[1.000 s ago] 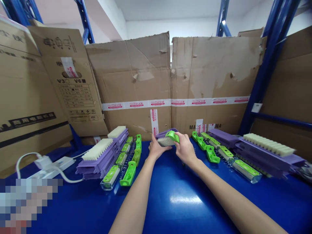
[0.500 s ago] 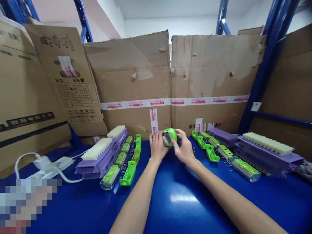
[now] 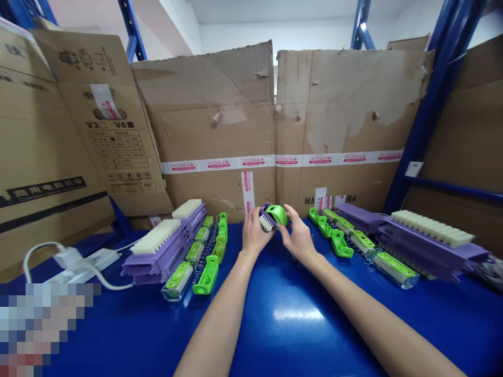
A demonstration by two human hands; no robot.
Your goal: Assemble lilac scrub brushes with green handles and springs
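Observation:
Both my hands meet at the far middle of the blue table [image 3: 283,324]. They hold a purple brush with pale bristles and a green handle piece [image 3: 273,215], seen end-on. My left hand [image 3: 253,234] wraps the purple bristle end from the left. From the right, my right hand [image 3: 298,238] grips the green handle piece with its fingers curled over it.
On the left lie purple brushes [image 3: 165,243], clear-and-green holders [image 3: 188,262], springs and green handles [image 3: 208,272]. Similar purple brushes [image 3: 424,235] and green parts [image 3: 338,243] lie at the right. A white power strip [image 3: 78,262] sits far left. Cardboard boxes [image 3: 275,131] wall the back.
The brush has turned from lying sideways to pointing end-on toward me, and both hands have risen slightly with it. My right hand's fingers now curl over the green handle.

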